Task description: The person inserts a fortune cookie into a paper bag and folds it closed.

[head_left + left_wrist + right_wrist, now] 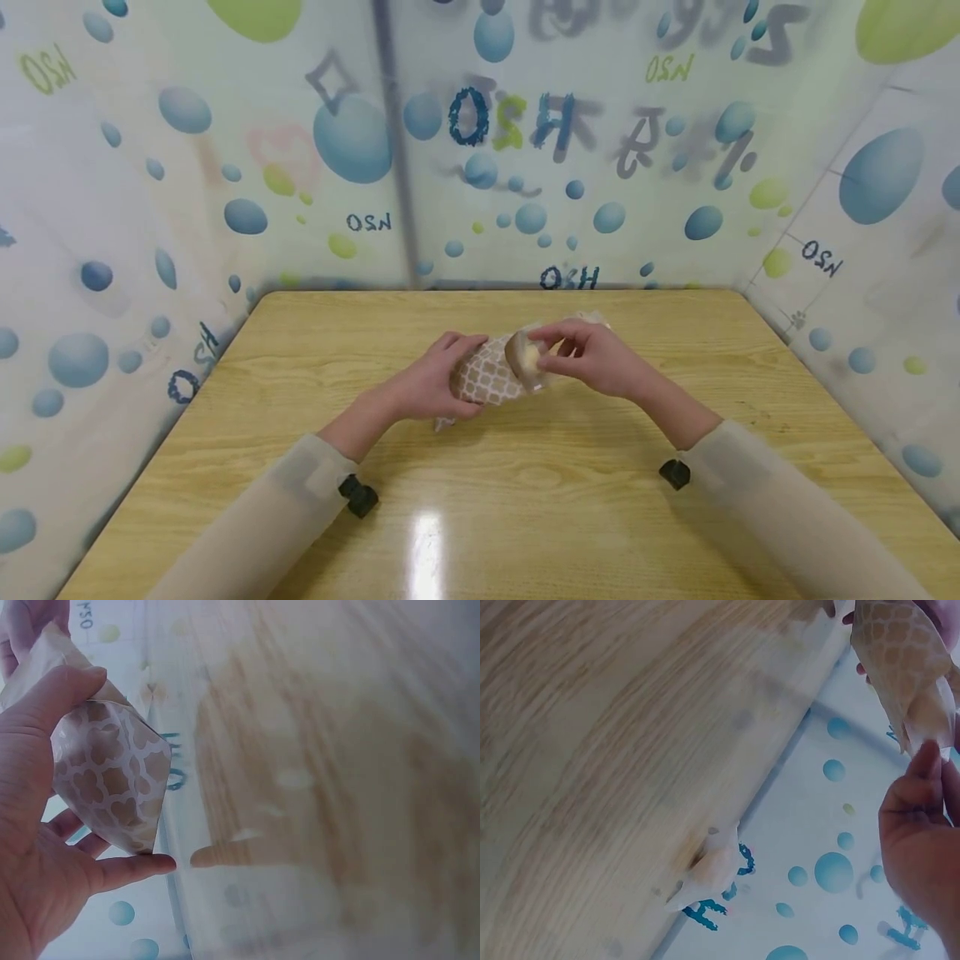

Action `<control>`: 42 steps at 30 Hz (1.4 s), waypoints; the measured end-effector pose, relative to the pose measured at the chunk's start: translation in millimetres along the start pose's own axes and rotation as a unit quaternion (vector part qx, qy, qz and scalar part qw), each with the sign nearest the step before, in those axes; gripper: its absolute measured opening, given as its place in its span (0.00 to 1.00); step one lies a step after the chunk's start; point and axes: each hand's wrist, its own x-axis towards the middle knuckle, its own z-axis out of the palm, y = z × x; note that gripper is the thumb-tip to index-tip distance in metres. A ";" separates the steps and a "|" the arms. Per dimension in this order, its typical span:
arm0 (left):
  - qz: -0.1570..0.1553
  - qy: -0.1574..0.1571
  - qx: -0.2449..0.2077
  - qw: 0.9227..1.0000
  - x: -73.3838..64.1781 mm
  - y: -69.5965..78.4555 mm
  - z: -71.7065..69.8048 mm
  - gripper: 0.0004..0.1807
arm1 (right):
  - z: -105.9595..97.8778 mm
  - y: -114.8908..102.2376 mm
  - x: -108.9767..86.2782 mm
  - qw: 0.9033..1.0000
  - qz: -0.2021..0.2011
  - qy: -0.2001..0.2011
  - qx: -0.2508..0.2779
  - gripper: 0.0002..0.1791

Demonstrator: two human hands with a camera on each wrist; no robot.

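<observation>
Right wrist shows a pale packet (pixel 711 871) that the head view mostly hides; left hand (pixel 431 383) grips a lattice-patterned pouch (pixel 486 373), right hand (pixel 600 360) pinches its right end.

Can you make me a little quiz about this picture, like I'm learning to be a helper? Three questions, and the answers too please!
1. True or false: the left hand grips the patterned bag.

2. What is the right hand doing?
A) Waving high in the air
B) Pinching one end of the patterned bag
C) Holding a spoon

3. Fill in the colour: behind the wood-grain table, the printed sheet has blue spots and ___ ones.

Key: 1. True. 2. B. 3. Green.
</observation>
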 end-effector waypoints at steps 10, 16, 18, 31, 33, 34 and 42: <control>-0.001 0.002 0.004 1.000 -1.4 -1.2 0.9 0.59 | 8.6 -2.6 0.2 0.999 0.004 0.048 0.008 0.20; -0.002 0.003 0.004 1.000 -2.0 0.0 1.1 0.60 | 10.3 0.2 0.9 0.996 0.038 0.059 0.062 0.18; -0.002 0.005 0.003 1.000 -2.1 0.6 1.3 0.60 | 13.4 0.6 1.5 0.995 0.039 0.067 0.064 0.18; -0.002 0.012 0.002 1.000 -2.6 0.4 1.1 0.60 | 12.0 0.5 -3.5 0.995 -0.027 0.086 -0.037 0.21; -0.003 0.014 0.004 1.000 -2.0 -0.2 0.6 0.60 | 6.4 4.8 -5.8 0.995 -0.026 0.086 -0.041 0.22; -0.004 0.013 0.003 1.000 -1.8 -0.1 0.2 0.60 | 4.1 7.2 -6.5 0.995 -0.027 0.083 -0.043 0.22; -0.001 0.010 0.003 1.000 -1.0 -0.1 -0.8 0.60 | 5.1 15.7 -6.3 0.998 -0.023 0.047 -0.031 0.22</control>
